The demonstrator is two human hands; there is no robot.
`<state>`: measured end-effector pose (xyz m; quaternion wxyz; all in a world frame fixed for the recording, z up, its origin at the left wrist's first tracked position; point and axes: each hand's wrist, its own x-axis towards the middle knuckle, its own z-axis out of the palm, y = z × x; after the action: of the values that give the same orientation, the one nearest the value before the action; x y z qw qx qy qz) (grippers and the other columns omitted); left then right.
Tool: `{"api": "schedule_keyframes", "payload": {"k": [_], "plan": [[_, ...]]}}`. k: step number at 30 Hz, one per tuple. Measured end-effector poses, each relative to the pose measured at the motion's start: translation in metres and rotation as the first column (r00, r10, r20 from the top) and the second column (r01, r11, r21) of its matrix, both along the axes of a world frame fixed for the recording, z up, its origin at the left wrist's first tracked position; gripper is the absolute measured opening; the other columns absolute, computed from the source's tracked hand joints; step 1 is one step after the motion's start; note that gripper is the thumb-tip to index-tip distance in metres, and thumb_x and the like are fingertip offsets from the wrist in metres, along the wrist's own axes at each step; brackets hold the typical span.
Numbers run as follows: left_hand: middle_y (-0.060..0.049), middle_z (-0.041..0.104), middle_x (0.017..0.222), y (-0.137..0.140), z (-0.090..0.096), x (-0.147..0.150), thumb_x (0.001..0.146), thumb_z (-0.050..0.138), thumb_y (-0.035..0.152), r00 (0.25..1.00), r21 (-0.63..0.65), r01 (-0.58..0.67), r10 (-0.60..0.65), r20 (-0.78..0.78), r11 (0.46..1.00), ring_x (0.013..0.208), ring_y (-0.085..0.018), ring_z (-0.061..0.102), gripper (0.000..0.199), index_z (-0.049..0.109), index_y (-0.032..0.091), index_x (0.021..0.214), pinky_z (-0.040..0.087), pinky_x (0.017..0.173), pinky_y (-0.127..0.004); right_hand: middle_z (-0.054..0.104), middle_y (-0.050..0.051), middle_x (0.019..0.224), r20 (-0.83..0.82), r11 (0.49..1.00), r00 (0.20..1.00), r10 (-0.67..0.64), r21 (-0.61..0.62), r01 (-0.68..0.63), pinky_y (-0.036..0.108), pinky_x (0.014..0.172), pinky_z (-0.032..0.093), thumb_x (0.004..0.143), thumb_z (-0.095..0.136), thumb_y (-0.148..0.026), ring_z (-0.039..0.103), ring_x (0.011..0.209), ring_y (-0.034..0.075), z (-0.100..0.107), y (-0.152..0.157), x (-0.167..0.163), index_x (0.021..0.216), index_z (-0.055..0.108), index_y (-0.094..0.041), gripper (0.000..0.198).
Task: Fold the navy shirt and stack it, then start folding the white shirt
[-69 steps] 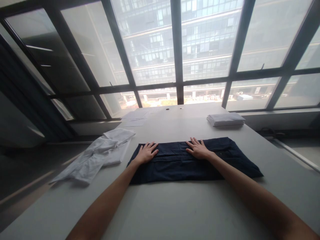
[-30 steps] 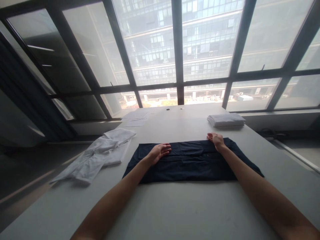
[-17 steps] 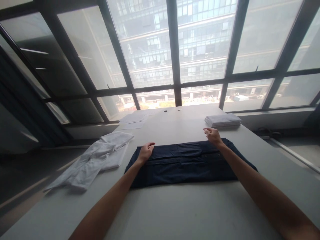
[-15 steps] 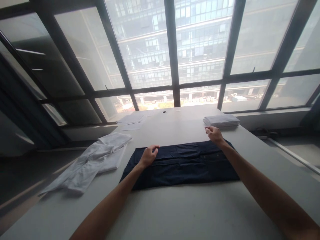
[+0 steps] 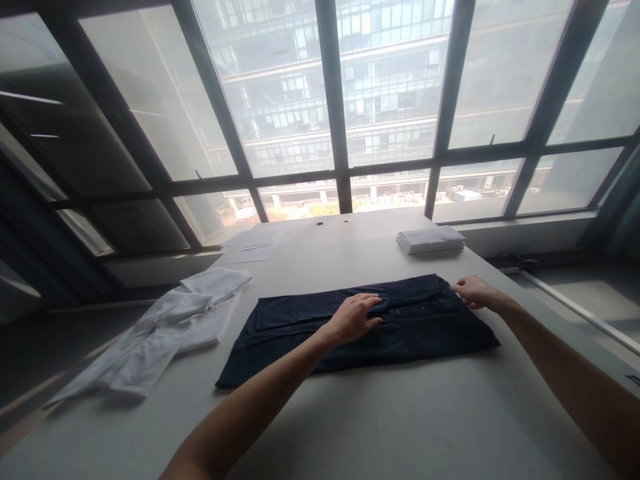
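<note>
A dark blue shirt (image 5: 295, 340) lies flat in a long folded strip across the table, with a couple of small buttons showing near its right half. Over its middle is my left hand (image 5: 354, 315), palm down, thumb and fingers apart and holding nothing. My right hand (image 5: 475, 292) is at the shirt's right end, thumb and fingers closed on the upper right edge. Part of the shirt's lower edge is hidden behind my left forearm.
On the left, a rumpled white garment (image 5: 165, 327) hangs partly over the table's edge. A folded stack of white cloth (image 5: 431, 241) sits at the back right. White paper sheets (image 5: 250, 243) lie at the back left of the white table (image 5: 350, 427). Large windows stand beyond.
My left hand has slid right from the shirt's left part to its middle. My right hand has come down and right from above the far edge to the shirt's right end. The view has shifted slightly.
</note>
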<state>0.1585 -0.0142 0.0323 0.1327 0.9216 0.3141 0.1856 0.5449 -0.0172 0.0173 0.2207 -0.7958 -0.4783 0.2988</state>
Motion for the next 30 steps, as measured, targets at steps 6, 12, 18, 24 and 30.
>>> {"api": "schedule_keyframes", "payload": {"k": [6,12,18,24,30], "plan": [[-0.012,0.039,0.165,-0.001,-0.028,0.042,0.104,0.052,0.050,0.997,-0.062,-0.061,0.058,-0.055,0.996,0.155,-0.031,0.030,0.060,0.047,0.021,0.156,0.024,0.126,-0.054,0.063,0.006,0.069,-0.125,0.996,0.992,0.024,-0.083,-0.034,0.025,0.058,0.055,0.075,0.082,-0.032,0.063,0.066,0.017,0.014,-0.004,0.002,0.074,0.064,-0.015,0.025],[-0.009,0.037,0.166,-0.005,-0.038,0.042,0.105,0.048,0.049,0.988,-0.054,-0.063,0.055,-0.145,0.997,0.156,-0.029,0.027,0.056,0.050,0.021,0.154,0.018,0.128,-0.055,0.072,0.009,0.095,-0.341,0.956,0.916,0.210,-0.125,-0.266,0.029,0.067,0.060,0.067,0.084,-0.035,0.069,0.079,0.020,0.021,-0.012,0.028,0.101,0.072,-0.020,0.039],[-0.009,0.040,0.165,-0.005,-0.039,0.042,0.104,0.051,0.047,0.992,-0.062,-0.066,0.059,-0.111,0.996,0.156,-0.030,0.028,0.054,0.052,0.023,0.152,0.019,0.127,-0.055,0.073,0.009,0.098,-0.393,0.958,0.890,0.232,-0.068,-0.280,0.027,0.067,0.058,0.073,0.082,-0.036,0.070,0.078,0.019,0.034,-0.015,0.025,0.120,0.069,-0.020,0.051],[-0.013,0.051,0.156,-0.002,-0.034,0.047,0.097,0.062,0.029,0.978,-0.071,-0.103,0.114,0.175,0.992,0.150,-0.032,0.040,0.040,0.065,0.022,0.135,0.026,0.125,-0.057,0.074,0.013,0.102,-0.367,0.976,0.907,0.205,0.141,-0.163,0.026,0.062,0.056,0.079,0.080,-0.037,0.070,0.081,0.020,0.061,-0.016,-0.011,0.122,0.069,-0.015,0.049],[-0.012,0.070,0.122,0.006,-0.018,0.057,0.097,0.061,0.033,0.710,-0.570,0.099,0.343,0.615,0.816,0.105,-0.026,0.069,0.031,0.068,0.017,0.122,0.057,0.095,-0.041,0.074,0.009,0.090,-0.363,0.948,0.914,0.179,0.313,-0.061,0.022,0.051,0.052,0.082,0.078,-0.031,0.066,0.067,0.016,0.080,-0.031,-0.090,0.113,0.070,-0.012,0.037]]}}
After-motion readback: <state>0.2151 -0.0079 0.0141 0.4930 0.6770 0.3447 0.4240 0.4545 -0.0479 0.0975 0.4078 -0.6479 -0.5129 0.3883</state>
